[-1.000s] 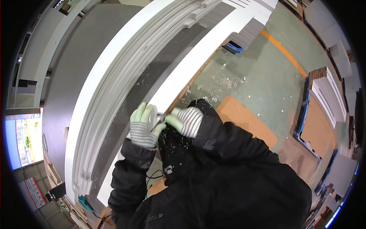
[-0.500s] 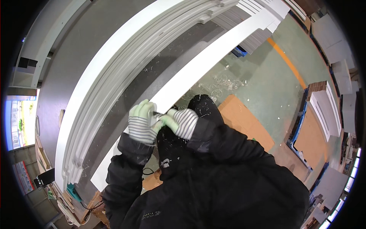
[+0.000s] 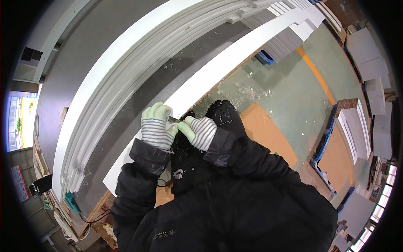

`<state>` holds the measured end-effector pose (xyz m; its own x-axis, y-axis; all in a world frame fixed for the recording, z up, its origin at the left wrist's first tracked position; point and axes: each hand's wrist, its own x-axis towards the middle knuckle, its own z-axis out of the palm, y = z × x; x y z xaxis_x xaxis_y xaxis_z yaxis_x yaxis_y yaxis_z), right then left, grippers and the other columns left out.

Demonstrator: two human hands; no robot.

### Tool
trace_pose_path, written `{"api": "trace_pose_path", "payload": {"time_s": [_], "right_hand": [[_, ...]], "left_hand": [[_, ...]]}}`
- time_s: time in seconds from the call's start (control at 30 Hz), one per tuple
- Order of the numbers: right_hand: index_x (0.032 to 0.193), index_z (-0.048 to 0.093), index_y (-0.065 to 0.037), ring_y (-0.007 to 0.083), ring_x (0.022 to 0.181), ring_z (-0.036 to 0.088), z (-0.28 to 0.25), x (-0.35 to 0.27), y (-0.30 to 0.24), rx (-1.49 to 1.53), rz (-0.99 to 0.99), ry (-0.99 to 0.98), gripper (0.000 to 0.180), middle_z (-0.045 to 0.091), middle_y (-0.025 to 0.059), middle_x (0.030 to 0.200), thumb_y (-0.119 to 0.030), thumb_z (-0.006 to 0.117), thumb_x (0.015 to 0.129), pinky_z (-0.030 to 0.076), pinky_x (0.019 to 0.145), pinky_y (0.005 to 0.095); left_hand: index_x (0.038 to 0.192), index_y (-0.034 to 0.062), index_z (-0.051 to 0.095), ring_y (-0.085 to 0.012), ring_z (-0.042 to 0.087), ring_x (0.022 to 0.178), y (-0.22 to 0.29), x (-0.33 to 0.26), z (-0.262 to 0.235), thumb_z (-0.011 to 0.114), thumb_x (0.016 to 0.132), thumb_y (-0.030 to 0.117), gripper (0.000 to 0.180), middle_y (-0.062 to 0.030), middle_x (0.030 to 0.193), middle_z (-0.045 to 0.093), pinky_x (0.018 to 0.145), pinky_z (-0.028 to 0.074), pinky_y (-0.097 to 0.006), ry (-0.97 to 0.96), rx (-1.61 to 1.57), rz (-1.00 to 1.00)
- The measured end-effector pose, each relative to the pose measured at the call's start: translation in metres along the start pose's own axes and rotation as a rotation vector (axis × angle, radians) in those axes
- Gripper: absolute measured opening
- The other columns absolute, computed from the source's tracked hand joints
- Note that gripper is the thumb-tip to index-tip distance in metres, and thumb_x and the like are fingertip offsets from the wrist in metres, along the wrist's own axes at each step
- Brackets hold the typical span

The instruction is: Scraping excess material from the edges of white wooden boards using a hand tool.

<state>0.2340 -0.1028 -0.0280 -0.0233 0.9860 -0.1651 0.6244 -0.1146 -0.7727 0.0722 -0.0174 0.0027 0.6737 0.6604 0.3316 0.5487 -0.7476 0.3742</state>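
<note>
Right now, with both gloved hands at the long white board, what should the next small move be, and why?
Probably a short, light stroke of the small dark tool along the white board: the right hand appears to pinch it beside the edge, the left hand is close by, and curly shavings on the floor suggest trimming.

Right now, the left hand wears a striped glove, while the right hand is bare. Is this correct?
Not quite: the right hand is not bare; in the head view it wears a striped glove too. The left hand is gloved, as you say.
</note>
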Motion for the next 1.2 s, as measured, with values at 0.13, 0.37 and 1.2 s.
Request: {"api": "trace_pose_path", "payload": {"time_s": [0.13,0.37,1.2], "right_hand": [[0.093,0.062,0.002,0.0279,0.053,0.053,-0.065,0.023,0.045,0.190,0.332,0.284,0.050,0.057,0.0164,0.063,-0.041,0.036,0.101,0.044,0.054,0.0415],[0.087,0.061,-0.001,0.0382,0.068,0.063,-0.043,0.009,0.010,0.018,0.135,0.309,0.046,0.062,0.0220,0.070,-0.040,0.041,0.100,0.049,0.060,0.0447],[0.089,0.061,-0.001,0.0393,0.067,0.062,-0.017,0.011,0.000,0.027,-0.160,-0.096,0.042,0.061,0.0230,0.070,-0.039,0.047,0.100,0.048,0.058,0.0416]], "left_hand": [[0.115,0.0035,0.053,-0.0406,0.050,0.113,-0.006,-0.036,-0.057,0.087,0.059,0.030,0.072,-0.0232,0.126,0.053,0.098,0.040,-0.051,-0.088,0.158,-0.024],[0.102,0.0066,0.056,-0.0375,0.053,0.102,-0.019,-0.042,-0.035,0.086,0.062,0.017,0.052,-0.0170,0.112,0.057,0.090,0.042,-0.049,0.051,0.001,0.021],[0.125,0.0101,0.054,-0.0410,0.046,0.116,-0.018,-0.062,-0.047,0.086,0.058,0.029,0.076,-0.0199,0.130,0.050,0.101,0.039,-0.050,-0.110,0.127,-0.084]]}}
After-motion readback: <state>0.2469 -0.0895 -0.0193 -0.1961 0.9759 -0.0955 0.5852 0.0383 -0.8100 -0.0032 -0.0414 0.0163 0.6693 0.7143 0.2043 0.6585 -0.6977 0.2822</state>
